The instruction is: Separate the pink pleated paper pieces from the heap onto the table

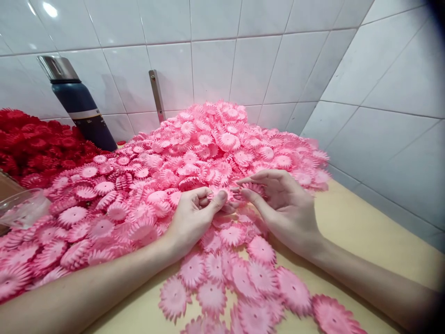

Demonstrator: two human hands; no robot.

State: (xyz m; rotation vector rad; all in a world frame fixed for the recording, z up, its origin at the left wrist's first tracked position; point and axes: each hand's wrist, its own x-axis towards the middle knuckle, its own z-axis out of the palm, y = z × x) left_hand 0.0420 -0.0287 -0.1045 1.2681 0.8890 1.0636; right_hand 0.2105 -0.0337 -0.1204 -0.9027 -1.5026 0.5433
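Observation:
My left hand [196,211] pinches a pink fabric flower piece [220,191] between thumb and fingers, just in front of a big heap of pink flower pieces [208,139]. Close beside it, my right hand [285,208] curls its thumb and fingers around a deeper pink flower piece [255,188]. The fingertips of both hands nearly meet. Below the hands, loose flat pink pieces [262,276] with fringed edges and small centre holes lie scattered on the pale yellow table [354,222].
On the left, a dark blue bottle [86,109] with a steel cap stands by a pile of red flower pieces [41,144]. A clear plastic cup [26,208] lies at the left edge. White tiled walls [222,65] close off the back and right; a metal strip [156,95] leans there.

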